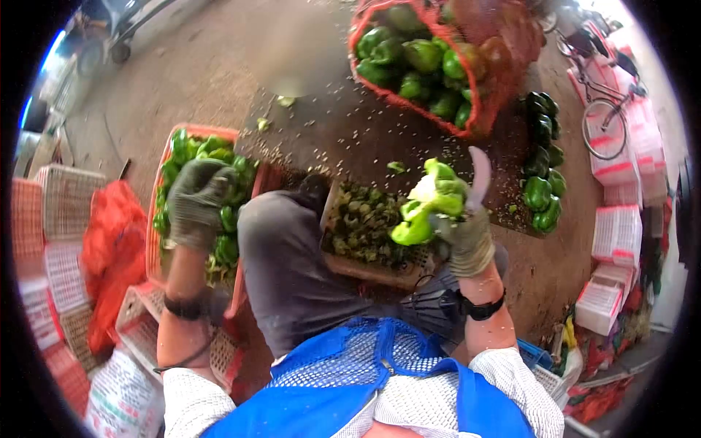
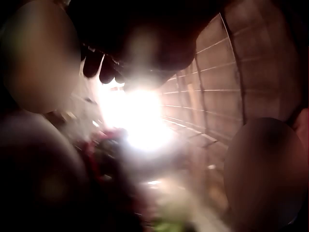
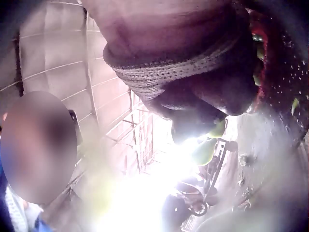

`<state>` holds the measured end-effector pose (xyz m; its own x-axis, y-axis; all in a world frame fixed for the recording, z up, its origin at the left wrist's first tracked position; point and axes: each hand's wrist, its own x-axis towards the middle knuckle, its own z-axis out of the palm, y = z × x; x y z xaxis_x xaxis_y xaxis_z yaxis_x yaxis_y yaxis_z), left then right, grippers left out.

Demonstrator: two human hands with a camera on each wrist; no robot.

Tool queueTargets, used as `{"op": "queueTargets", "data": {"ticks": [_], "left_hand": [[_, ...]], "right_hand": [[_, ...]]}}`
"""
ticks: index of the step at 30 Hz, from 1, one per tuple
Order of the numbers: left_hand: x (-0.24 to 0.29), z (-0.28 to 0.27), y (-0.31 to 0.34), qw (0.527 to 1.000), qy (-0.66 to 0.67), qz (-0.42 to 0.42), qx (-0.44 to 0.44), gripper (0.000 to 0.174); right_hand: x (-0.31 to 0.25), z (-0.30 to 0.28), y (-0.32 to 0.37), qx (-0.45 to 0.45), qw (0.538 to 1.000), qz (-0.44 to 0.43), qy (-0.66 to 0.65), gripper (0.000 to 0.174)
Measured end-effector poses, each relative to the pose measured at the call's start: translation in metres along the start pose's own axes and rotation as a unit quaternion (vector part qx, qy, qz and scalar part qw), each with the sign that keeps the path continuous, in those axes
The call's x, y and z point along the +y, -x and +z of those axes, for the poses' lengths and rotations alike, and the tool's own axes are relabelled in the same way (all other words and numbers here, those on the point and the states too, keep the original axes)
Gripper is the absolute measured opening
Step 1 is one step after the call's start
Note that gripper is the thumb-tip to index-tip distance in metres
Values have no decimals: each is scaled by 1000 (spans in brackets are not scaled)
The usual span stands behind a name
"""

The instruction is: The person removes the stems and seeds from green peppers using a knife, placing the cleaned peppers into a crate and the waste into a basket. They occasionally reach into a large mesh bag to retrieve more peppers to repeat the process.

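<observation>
1. A cut-open, bright green bell pepper (image 1: 432, 208) is in the grey-gloved right hand (image 1: 469, 241), above the right end of a shallow tan box (image 1: 352, 269) of dark green scraps.
2. That hand's fingers are curled, grasping the pepper; a pale, flat knife blade (image 1: 480, 174) juts up beside it.
3. The grey-gloved left hand (image 1: 197, 201) is over an orange plastic crate (image 1: 232, 134) of green peppers; whether it grasps one, I cannot tell.
4. Farther out, a red mesh sack (image 1: 504, 73) contains whole green peppers.
</observation>
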<state>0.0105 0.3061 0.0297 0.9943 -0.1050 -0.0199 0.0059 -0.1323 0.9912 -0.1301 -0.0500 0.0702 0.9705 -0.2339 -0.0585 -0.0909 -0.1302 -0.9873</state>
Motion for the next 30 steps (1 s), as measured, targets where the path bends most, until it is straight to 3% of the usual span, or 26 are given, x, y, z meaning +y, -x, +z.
{"op": "queueTargets", "data": {"ticks": [2, 4, 6, 8, 9, 11, 14, 18, 22, 24, 25, 28, 30], "left_hand": [[63, 69, 7, 988, -20, -77, -129, 27], [75, 134, 6, 942, 96, -184, -265, 34], [74, 183, 6, 924, 77, -134, -350, 40], [69, 217, -1, 919, 44, -112, -376, 42], [75, 226, -8, 900, 48, -175, -396, 42], [73, 240, -18, 882, 39, -198, -426, 40], [57, 255, -29, 838, 84, -264, -471, 39], [48, 271, -42, 812, 104, -247, -518, 37], [48, 289, -57, 793, 72, -266, -543, 34], [25, 297, -59, 780, 143, -258, -551, 37], [21, 295, -61, 780, 127, -296, -536, 39], [3, 288, -67, 767, 165, -279, -554, 50], [-5, 281, -72, 734, 183, -313, -574, 55]], "right_hand": [[-4, 3, -4, 28, 994, -44, 96, 83], [-5, 7, -8, 67, 989, -104, 81, 82], [1, 3, -12, 92, 968, -159, 173, 76], [20, -7, -13, 105, 968, -118, 197, 77], [23, -11, -15, 111, 968, -113, 195, 76], [31, -18, -20, 120, 970, -100, 188, 75], [56, -25, -27, 84, 964, -111, 228, 52], [77, -32, -38, 39, 972, -59, 223, 61], [84, -42, -51, 57, 973, -80, 209, 71], [88, -45, -57, 87, 970, -102, 205, 75], [79, -49, -56, 83, 967, -82, 228, 77], [68, -53, -60, 53, 973, -72, 215, 79], [65, -53, -63, 21, 984, -37, 172, 81]]}}
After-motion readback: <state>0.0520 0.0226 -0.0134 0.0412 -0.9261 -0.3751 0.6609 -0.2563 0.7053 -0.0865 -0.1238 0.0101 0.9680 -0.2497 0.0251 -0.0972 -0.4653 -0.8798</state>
